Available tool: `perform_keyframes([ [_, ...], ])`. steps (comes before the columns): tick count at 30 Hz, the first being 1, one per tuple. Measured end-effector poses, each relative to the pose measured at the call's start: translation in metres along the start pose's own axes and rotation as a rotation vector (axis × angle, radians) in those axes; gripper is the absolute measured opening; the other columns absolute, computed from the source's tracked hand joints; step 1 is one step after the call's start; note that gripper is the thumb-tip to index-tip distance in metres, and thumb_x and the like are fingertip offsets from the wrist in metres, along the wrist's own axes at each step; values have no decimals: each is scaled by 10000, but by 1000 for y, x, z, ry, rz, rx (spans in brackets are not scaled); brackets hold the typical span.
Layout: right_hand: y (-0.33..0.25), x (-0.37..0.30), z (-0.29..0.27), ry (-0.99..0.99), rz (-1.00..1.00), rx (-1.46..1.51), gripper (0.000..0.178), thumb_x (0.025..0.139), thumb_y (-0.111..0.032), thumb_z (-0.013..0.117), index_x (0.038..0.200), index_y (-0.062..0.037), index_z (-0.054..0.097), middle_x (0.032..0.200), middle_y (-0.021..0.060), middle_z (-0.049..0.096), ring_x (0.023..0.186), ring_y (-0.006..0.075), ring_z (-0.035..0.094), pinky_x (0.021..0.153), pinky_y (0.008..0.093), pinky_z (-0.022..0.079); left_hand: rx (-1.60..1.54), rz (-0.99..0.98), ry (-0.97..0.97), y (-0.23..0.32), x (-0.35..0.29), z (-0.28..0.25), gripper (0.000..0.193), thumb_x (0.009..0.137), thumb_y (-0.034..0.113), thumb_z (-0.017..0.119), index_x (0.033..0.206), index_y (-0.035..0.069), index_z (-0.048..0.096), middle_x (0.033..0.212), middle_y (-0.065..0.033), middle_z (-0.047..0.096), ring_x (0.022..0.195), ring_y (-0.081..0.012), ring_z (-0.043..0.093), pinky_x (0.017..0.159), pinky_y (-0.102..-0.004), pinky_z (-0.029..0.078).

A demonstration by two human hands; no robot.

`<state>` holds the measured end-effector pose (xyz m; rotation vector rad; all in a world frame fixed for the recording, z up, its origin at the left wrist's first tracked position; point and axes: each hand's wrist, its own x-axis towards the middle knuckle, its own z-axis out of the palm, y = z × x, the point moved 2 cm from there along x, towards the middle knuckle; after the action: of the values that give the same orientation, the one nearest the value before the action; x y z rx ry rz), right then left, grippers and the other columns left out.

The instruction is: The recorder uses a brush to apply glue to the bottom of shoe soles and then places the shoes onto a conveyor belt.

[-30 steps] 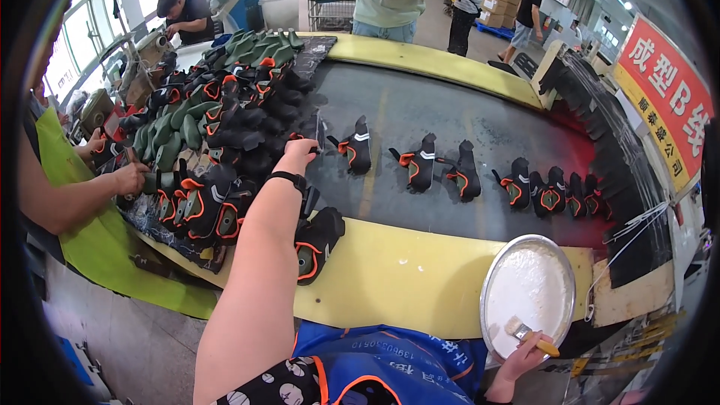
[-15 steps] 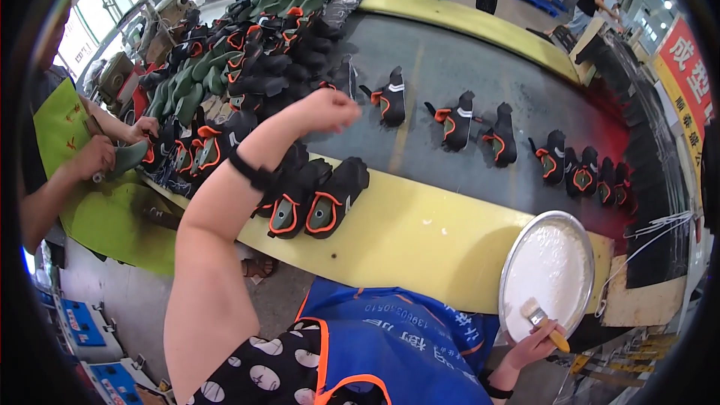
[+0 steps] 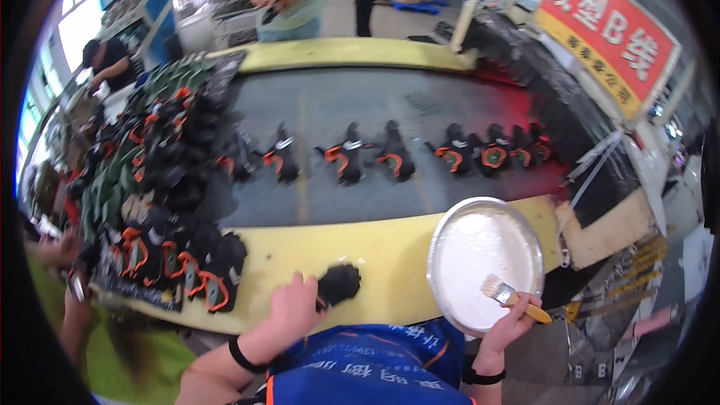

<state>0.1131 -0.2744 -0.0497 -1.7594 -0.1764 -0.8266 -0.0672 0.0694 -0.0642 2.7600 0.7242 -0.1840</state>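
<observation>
Yellow counter point(image 3: 394, 251) ahead: steady the black rounded shoe point(image 3: 341, 283) your left fingers point(image 3: 310, 287) grip; level the yellow-handled brush point(image 3: 509, 297) your right fingers point(image 3: 517, 313) grip.

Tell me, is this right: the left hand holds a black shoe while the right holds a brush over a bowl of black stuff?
Not quite: the stuff is white, as the head view shows. The left hand does hold a black shoe, and the right hand a brush over the bowl.
</observation>
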Motion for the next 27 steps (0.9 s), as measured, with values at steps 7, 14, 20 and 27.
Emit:
perform_keyframes([
  [7, -16, 26, 6, 89, 429, 420, 298, 1066, -276, 456, 1153, -16, 572, 889, 67, 598, 679, 119, 589, 636, 251, 526, -281, 161, -232, 10, 22, -2, 886, 667, 669, 774, 1296, 91, 538, 933, -143, 713, 892, -301, 710, 782, -393, 549],
  [14, -10, 35, 1, 159, 538, 573, 276, 1048, -273, 500, 1177, -37, 562, 867, 59, 597, 681, 119, 600, 641, 243, 540, -337, -101, 8, -22, 12, -1, 1089, 666, 598, 819, 1492, 85, 329, 1011, -207, 649, 912, -369, 680, 815, -420, 546],
  [20, -1, 38, -1, -109, 455, 256, 128, 945, -91, 653, 1043, -13, 626, 827, 50, 624, 659, 120, 605, 610, 231, 511, -139, 132, -27, -9, -3, 9, 1049, 655, 535, 821, 1516, 194, 330, 1038, -227, 578, 939, -372, 654, 822, -432, 545],
  [27, -6, 21, 6, -493, 79, -320, 149, 817, -135, 774, 862, -23, 688, 801, 86, 680, 671, 189, 657, 607, 312, 514, -209, 82, -134, -14, 7, 16, 973, 668, 464, 788, 1502, 210, 355, 1034, -234, 587, 914, -376, 659, 796, -443, 547],
])
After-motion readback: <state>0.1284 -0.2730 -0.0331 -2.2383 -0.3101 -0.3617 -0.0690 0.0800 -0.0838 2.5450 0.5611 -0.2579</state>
